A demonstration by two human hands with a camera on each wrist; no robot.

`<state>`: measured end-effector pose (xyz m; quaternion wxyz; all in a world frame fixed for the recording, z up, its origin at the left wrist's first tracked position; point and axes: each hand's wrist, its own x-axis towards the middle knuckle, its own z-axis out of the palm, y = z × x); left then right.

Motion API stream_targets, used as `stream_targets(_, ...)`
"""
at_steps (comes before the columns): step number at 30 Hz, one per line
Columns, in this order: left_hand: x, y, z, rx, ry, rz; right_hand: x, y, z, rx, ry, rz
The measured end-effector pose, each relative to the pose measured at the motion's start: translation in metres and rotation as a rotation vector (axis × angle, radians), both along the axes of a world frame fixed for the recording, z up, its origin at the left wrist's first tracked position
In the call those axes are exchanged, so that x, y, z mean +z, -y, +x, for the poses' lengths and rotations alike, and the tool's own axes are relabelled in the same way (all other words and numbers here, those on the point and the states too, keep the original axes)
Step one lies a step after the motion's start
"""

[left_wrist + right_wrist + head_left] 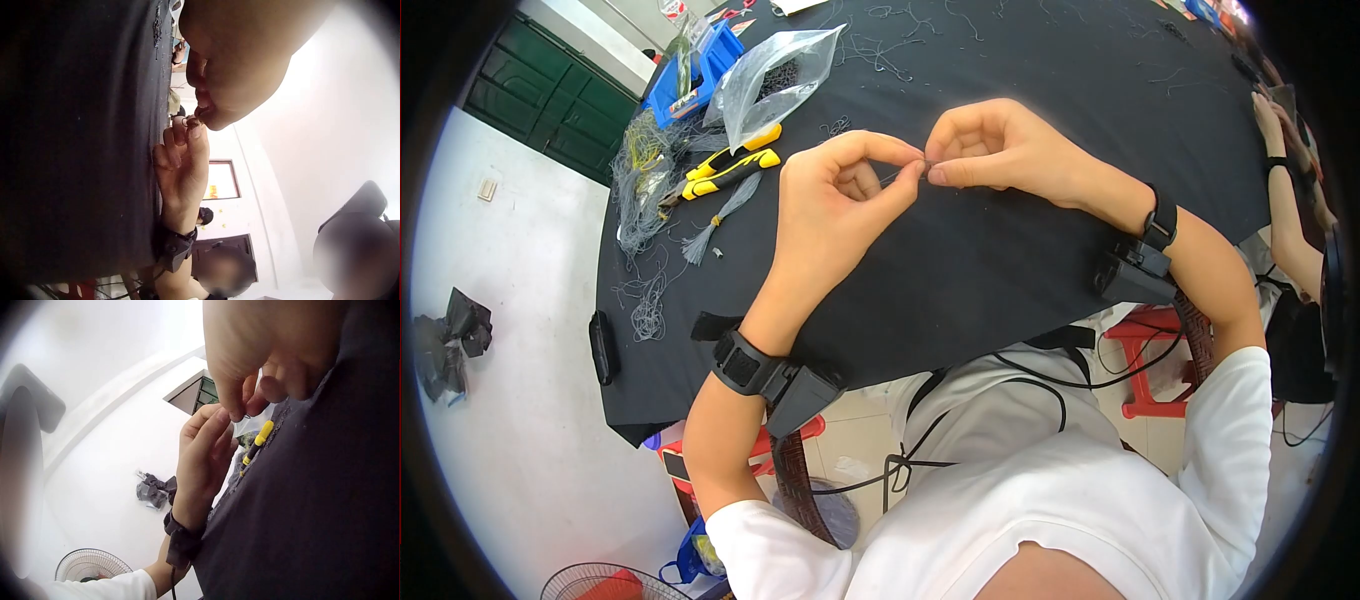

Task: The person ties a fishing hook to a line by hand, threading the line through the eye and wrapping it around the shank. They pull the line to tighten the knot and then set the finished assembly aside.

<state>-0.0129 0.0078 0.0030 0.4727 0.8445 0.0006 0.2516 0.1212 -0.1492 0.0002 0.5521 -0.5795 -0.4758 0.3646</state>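
Note:
Both hands meet fingertip to fingertip above the black cloth in the head view. The left hand (835, 205) pinches a thin dark strand (890, 179) between thumb and index finger. Thumb and index finger of the right hand (1015, 155) pinch the same small spot, where the strand's end is too small to make out. In the left wrist view the right hand (184, 165) holds a tiny item at its fingertips, close to the left hand (240, 62). The right wrist view has the left hand (203, 453) just below the right hand (269, 344), a small dark loop between them.
Yellow-black pliers (735, 175), a clear bag (745, 105), a blue bin (718, 55) and grey thread bundles (640, 190) lie at the left of the black-covered table (1000, 290). Loose threads (880, 55) lie at the far side. Another person's arm (1285, 200) is at the right.

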Motion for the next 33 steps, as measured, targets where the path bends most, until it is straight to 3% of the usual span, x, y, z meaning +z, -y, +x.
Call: stream_targets(33,0.0006,-0.0004,0.0001,0.007,0.018,0.044,0.0025,0.0006,0.0013,-0.052,0.056,-0.065)
